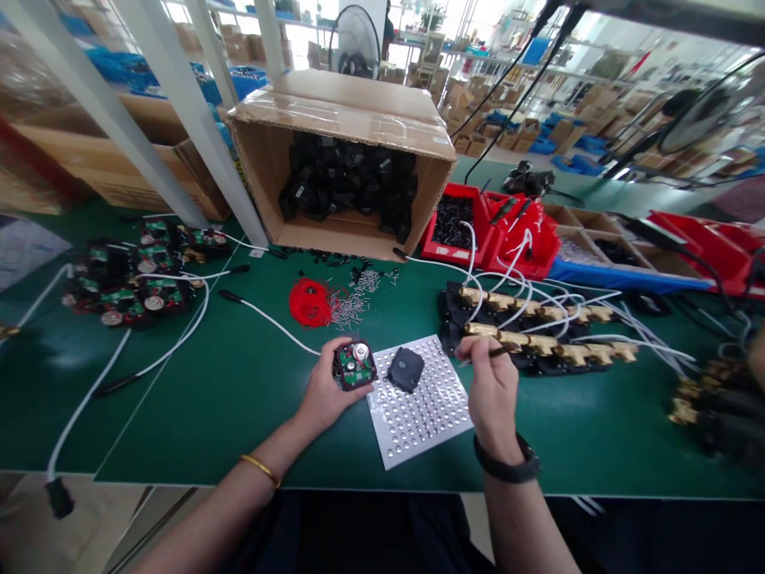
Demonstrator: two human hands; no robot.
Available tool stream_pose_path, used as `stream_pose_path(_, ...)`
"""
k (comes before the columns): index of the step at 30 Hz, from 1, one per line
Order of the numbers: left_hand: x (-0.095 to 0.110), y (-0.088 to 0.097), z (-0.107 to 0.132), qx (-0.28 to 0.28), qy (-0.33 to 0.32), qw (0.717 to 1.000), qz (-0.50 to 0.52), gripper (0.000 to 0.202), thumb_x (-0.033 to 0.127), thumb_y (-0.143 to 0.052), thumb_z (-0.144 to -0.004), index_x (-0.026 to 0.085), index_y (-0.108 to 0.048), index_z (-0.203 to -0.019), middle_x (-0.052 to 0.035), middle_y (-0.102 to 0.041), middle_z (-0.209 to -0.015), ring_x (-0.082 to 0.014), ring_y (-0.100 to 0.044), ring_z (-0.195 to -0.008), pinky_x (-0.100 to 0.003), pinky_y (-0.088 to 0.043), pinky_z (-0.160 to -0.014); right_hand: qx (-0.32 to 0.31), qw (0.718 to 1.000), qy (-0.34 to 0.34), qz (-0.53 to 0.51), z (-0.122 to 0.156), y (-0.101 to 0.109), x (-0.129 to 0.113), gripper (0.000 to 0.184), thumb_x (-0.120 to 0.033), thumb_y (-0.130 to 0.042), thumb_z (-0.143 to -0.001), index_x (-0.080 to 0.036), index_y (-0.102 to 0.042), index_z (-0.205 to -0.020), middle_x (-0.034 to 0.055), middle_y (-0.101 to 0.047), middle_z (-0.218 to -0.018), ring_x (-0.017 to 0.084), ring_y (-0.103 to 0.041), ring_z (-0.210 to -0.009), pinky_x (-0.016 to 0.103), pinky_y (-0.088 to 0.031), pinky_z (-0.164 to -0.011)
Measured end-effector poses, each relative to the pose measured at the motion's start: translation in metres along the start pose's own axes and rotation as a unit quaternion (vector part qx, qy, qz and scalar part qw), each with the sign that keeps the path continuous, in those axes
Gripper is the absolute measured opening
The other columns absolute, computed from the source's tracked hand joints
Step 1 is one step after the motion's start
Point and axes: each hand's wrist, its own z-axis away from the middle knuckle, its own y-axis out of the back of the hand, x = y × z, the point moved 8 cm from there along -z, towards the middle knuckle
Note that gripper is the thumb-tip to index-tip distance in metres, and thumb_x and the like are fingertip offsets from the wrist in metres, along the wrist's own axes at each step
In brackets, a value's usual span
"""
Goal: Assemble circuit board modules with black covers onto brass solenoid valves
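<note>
My left hand [326, 391] is closed around the edge of a small black housing with a green circuit board [357, 365] facing up. A white cable [280, 327] with a black end runs from near that hand to the upper left. My right hand [493, 391] is closed on a thin, dark pen-like tool [502, 349]; its exact kind cannot be made out. Between the hands, a black square cover [406, 369] lies on a white plate with rows of round silvery pieces [418, 430]. Rows of black units with brass fittings [538, 344] sit just beyond my right hand.
An open cardboard box [343, 108] of black parts stands ahead. Red rings [309, 303] and loose screws [350, 307] lie before it. More circuit-board units [155, 291] cluster at left. Red bins [457, 223] and a divided tray [621, 239] stand at right, with white cables [526, 295] nearby.
</note>
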Motion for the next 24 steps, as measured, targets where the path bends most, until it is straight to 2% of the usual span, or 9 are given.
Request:
stream_pose_path(4, -0.006, 0.001, 0.001, 0.010, 0.026, 0.998, 0.056, 0.077, 0.034, -0.079, -0.057, 0.022, -0.035, -0.120, -0.0093, -0.047, -0.119, -0.0253, -0.052, -0.107, -0.040, -0.043, -0.090, -0.138, 0.943, 0.026, 0.303, 0.013, -0.037, 0.008, 0.047, -0.054, -0.048, -0.082, -0.016, -0.051, -0.109, 0.0076, -0.060, -0.070, 0.019, -0.055, -0.057, 0.029, -0.037, -0.053)
stream_pose_path(7, 0.003, 0.008, 0.003, 0.022, 0.022, 0.998, 0.061, 0.077, 0.036, -0.080, -0.057, 0.022, -0.037, -0.119, -0.0089, -0.049, -0.118, -0.0259, -0.053, -0.105, -0.039, -0.044, -0.089, -0.186, 0.915, 0.027, 0.358, 0.030, -0.067, 0.011, 0.063, -0.059, -0.058, -0.072, -0.014, -0.050, -0.116, 0.0147, -0.060, -0.081, 0.025, -0.058, -0.064, 0.033, -0.040, -0.056)
stream_pose_path(10, 0.023, 0.018, 0.008, 0.032, 0.011, 0.999, -0.035, 0.073, 0.037, -0.079, -0.058, 0.023, -0.039, -0.118, -0.0070, -0.051, -0.116, -0.0258, -0.052, -0.105, -0.040, -0.042, -0.091, -0.198, 0.963, -0.040, 0.177, 0.032, -0.072, 0.018, 0.049, -0.048, -0.060, -0.072, -0.018, -0.055, -0.111, 0.0121, -0.058, -0.089, 0.021, -0.056, -0.066, 0.032, -0.042, -0.058)
stream_pose_path(12, 0.040, 0.018, 0.010, 0.014, -0.011, 0.991, -0.132, 0.069, 0.037, -0.077, -0.061, 0.024, -0.041, -0.118, -0.0058, -0.052, -0.113, -0.0259, -0.051, -0.104, -0.041, -0.041, -0.091, -0.235, 0.966, -0.107, -0.014, 0.032, -0.074, 0.023, 0.043, -0.044, -0.053, -0.076, -0.021, -0.054, -0.113, 0.0049, -0.057, -0.082, 0.013, -0.049, -0.054, 0.026, -0.040, -0.050)
stream_pose_path(15, 0.059, 0.007, 0.013, -0.023, -0.059, 0.967, -0.246, 0.068, 0.039, -0.076, -0.063, 0.024, -0.042, -0.120, -0.0064, -0.054, -0.106, -0.0270, -0.052, -0.097, -0.042, -0.042, -0.085, -0.294, 0.911, -0.211, -0.197, 0.040, -0.083, 0.028, 0.044, -0.045, -0.038, -0.081, -0.022, -0.050, -0.116, -0.0031, -0.049, -0.064, 0.007, -0.027, -0.037, 0.020, -0.026, -0.035)
stream_pose_path(18, 0.066, -0.007, 0.013, -0.045, -0.087, 0.945, -0.312, 0.073, 0.037, -0.077, -0.061, 0.020, -0.041, -0.123, -0.0083, -0.055, -0.100, -0.0283, -0.052, -0.092, -0.042, -0.043, -0.080, -0.315, 0.840, -0.295, -0.330, 0.055, -0.096, 0.027, 0.041, -0.042, -0.044, -0.079, -0.023, -0.047, -0.115, -0.0047, -0.048, -0.064, 0.004, -0.017, -0.034, 0.017, -0.017, -0.032)
stream_pose_path(21, 0.064, -0.014, 0.013, -0.055, -0.095, 0.932, -0.345, 0.076, 0.036, -0.077, -0.061, 0.019, -0.039, -0.125, -0.0097, -0.055, -0.100, -0.0295, -0.052, -0.092, -0.042, -0.043, -0.079, -0.334, 0.858, -0.214, -0.325, 0.057, -0.100, 0.009, 0.036, -0.038, -0.047, -0.080, -0.023, -0.048, -0.114, -0.0003, -0.057, -0.079, 0.007, -0.040, -0.043, 0.019, -0.036, -0.040)
stream_pose_path(23, 0.063, -0.015, 0.014, -0.054, -0.095, 0.933, -0.343, 0.073, 0.033, -0.076, -0.062, 0.018, -0.040, -0.124, -0.0104, -0.055, -0.102, -0.0299, -0.052, -0.093, -0.043, -0.042, -0.080, -0.353, 0.900, -0.087, -0.240, 0.055, -0.096, -0.011, 0.036, -0.036, -0.048, -0.083, -0.022, -0.049, -0.116, 0.0045, -0.059, -0.101, 0.016, -0.058, -0.078, 0.028, -0.050, -0.071)
stream_pose_path(24, 0.062, -0.014, 0.014, -0.051, -0.093, 0.938, -0.331, 0.071, 0.030, -0.075, -0.063, 0.018, -0.041, -0.123, -0.0104, -0.055, -0.102, -0.0298, -0.051, -0.093, -0.043, -0.042, -0.081, -0.358, 0.914, -0.028, -0.189, 0.054, -0.094, -0.020, 0.037, -0.035, -0.047, -0.084, -0.022, -0.048, -0.119, 0.0059, -0.057, -0.111, 0.019, -0.055, -0.096, 0.033, -0.046, -0.086)
